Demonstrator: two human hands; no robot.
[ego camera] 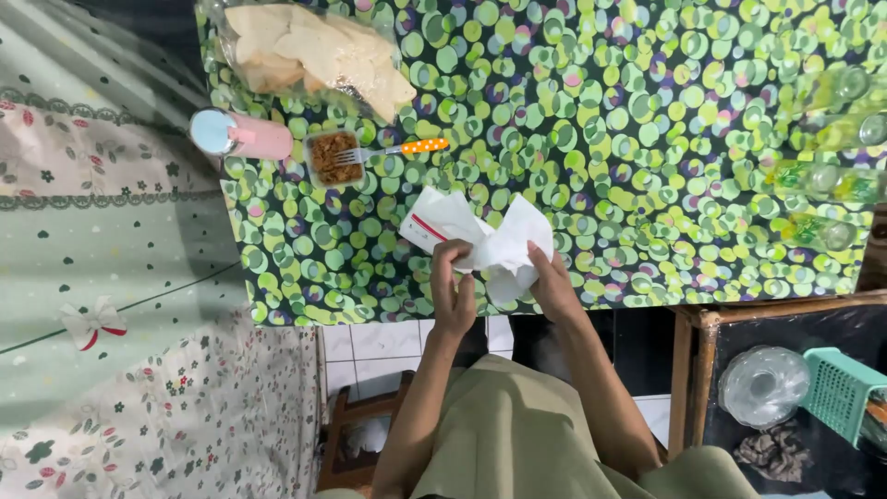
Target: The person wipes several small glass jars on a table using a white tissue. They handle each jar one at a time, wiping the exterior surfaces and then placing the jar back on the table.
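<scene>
Count, head view.

Hands: two, left (453, 296) and right (554, 282), both closed on one white tissue (504, 245).

Under the tissue: one white packet (432, 225) with a red stripe.

On the bench (647, 185), near the far left corner:
- one clear bag (314, 51) of pale crackers; pieces inside too crowded to count
- one pink bottle (242, 135), lying down
- one small tub (333, 157) of brown food
- one fork (393, 150), orange spotted handle

Right edge: clear bottles (827, 176), at least four, glare blurs the rest.

Lower right: one teal basket (836, 388), one clear lid (762, 383).
</scene>
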